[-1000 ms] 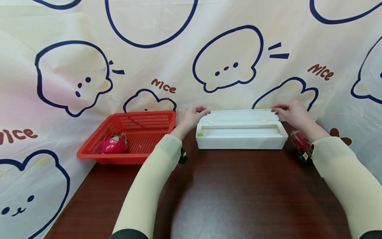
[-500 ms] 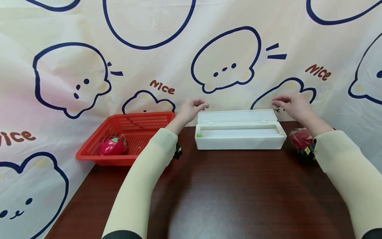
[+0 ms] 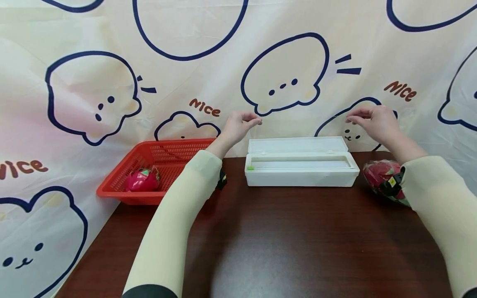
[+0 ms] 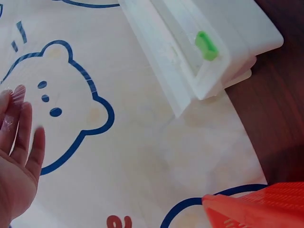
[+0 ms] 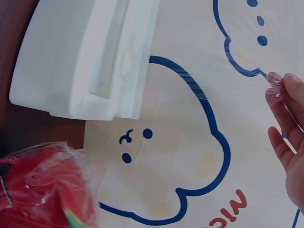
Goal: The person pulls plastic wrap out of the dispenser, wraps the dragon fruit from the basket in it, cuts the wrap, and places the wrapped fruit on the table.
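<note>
My left hand (image 3: 237, 127) pinches one corner of clear cling film (image 5: 274, 94) between thumb and fingertips. The opposite corner is pinched by my right hand (image 3: 377, 121). Both hands are raised above the back of a white cling film dispenser (image 3: 301, 179), whose lid (image 3: 298, 144) is tipped back. The sheet is nearly invisible in the head view; in the wrist views it wrinkles and shines over the fingertips. A green slide cutter (image 4: 207, 46) sits at the left end of the dispenser's front rail.
Left of the dispenser stands a red plastic basket (image 3: 156, 198) with a pink dragon fruit (image 3: 142, 181) in it. A film-wrapped dragon fruit (image 5: 47, 190) lies on the dark wooden table (image 3: 298, 240) below my right forearm. A printed cloth (image 3: 208, 74) hangs close behind.
Both hands have risen from the open lid's upper edge to well above it, the right one also shifting slightly right. The dispenser and basket have stayed in place.
</note>
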The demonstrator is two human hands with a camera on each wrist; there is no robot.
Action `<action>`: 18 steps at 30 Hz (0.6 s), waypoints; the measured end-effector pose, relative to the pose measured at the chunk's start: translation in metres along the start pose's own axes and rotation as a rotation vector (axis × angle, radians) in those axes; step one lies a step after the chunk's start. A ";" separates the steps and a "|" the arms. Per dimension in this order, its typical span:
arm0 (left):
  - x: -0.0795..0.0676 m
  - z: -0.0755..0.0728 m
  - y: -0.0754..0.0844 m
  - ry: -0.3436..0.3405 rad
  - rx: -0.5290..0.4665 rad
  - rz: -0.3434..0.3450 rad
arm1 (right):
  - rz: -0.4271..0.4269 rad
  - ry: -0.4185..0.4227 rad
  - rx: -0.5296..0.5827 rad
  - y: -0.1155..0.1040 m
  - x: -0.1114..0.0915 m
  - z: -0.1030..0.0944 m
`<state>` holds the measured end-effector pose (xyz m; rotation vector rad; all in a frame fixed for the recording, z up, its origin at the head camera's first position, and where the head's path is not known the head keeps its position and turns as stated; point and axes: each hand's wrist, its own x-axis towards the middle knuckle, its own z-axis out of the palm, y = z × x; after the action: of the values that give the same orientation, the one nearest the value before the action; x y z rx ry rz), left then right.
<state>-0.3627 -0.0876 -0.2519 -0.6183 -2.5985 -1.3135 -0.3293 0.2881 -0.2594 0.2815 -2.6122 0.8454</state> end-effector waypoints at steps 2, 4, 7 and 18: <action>0.002 -0.002 0.002 -0.001 -0.002 0.001 | -0.010 0.009 0.003 -0.002 0.000 -0.003; 0.002 -0.004 0.005 -0.001 -0.006 -0.009 | -0.017 0.017 0.013 -0.004 0.001 -0.006; 0.003 -0.007 0.010 0.005 0.000 -0.008 | -0.005 0.015 0.042 -0.006 0.002 -0.010; 0.006 -0.020 0.034 0.033 0.032 0.057 | 0.006 0.074 0.072 -0.012 0.010 -0.025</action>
<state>-0.3544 -0.0841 -0.2134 -0.6548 -2.5510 -1.2524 -0.3271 0.2926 -0.2306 0.2576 -2.5193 0.9346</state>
